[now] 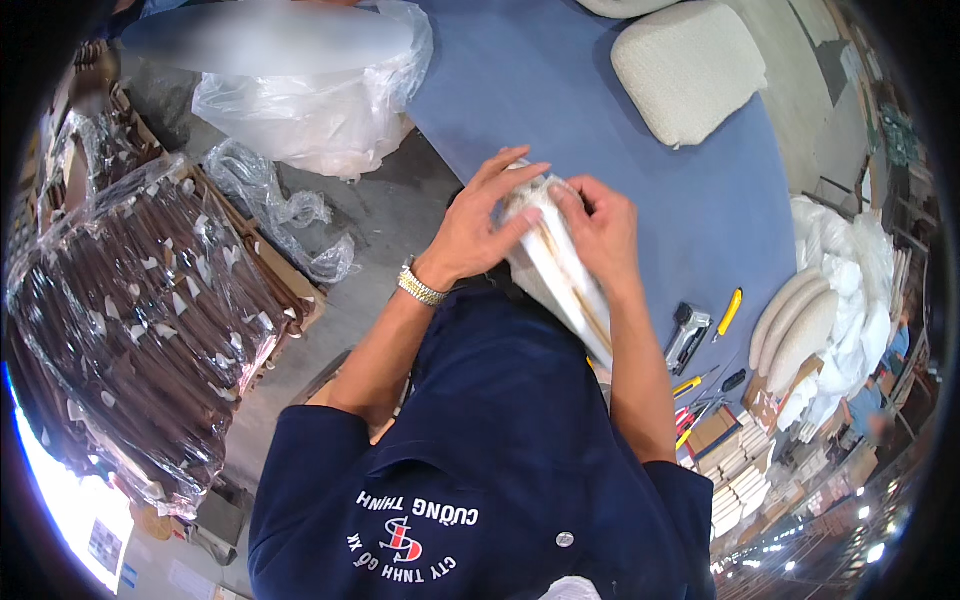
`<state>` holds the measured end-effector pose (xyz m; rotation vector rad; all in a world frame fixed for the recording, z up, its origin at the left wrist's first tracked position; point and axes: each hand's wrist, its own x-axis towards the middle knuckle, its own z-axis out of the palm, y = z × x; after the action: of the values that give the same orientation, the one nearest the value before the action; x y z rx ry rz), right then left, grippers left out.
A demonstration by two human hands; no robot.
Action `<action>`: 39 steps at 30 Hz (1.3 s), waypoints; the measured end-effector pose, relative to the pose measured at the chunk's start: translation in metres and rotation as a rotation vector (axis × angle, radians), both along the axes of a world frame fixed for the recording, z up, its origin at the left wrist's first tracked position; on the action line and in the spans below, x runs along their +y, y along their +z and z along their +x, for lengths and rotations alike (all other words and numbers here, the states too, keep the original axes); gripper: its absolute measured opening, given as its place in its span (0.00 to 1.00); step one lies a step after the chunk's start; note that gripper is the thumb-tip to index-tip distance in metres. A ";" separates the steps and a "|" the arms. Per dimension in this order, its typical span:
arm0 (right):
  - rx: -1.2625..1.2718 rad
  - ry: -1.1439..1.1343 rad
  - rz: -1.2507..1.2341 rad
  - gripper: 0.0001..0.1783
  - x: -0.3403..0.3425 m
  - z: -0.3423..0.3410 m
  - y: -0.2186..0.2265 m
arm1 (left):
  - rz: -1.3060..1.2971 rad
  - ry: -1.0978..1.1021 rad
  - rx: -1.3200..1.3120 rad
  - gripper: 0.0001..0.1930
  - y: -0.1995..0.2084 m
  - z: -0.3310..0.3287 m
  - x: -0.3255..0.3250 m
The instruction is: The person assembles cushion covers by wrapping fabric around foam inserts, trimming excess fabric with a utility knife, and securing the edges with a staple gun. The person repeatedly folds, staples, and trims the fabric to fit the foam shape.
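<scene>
A pale upholstered seat cushion (565, 277) stands tilted on its edge against my front, beside the near edge of the blue table. Its side facing me is whitish, with a brown line running along it. My left hand (480, 222) holds the upper end, thumb on the near face and fingers stretched over the top; a metal watch is on that wrist. At the same end my right hand (604, 232) pinches the cushion's rim with bent fingers. Whether anything small sits between those fingertips is hidden. The cushion's lower end goes behind my right forearm.
On the blue table (560, 90) lie another cushion (688, 72), a stapler (687, 338), a yellow cutter (728, 313) and several hand tools. Stacked cushions (795, 325) and white plastic (845, 265) are at right. Plastic-wrapped brown parts (130, 330) stand at left; bagged goods (310, 115) far left.
</scene>
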<state>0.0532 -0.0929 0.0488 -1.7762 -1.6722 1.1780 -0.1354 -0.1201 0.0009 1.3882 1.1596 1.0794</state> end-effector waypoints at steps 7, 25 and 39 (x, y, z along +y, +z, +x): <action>0.119 0.022 0.011 0.15 0.010 0.030 0.009 | 0.040 -0.324 0.480 0.19 0.044 0.007 0.056; -0.163 0.215 0.272 0.11 0.011 0.006 -0.013 | -0.261 -0.304 0.131 0.20 0.019 -0.017 0.047; -0.065 0.111 0.245 0.09 0.010 0.011 -0.024 | 0.322 -0.177 0.793 0.08 0.044 0.005 0.047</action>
<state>0.0638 -0.0829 0.0251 -1.6038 -1.8844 0.9223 -0.1305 -0.0732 0.0447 2.2433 1.4010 0.5983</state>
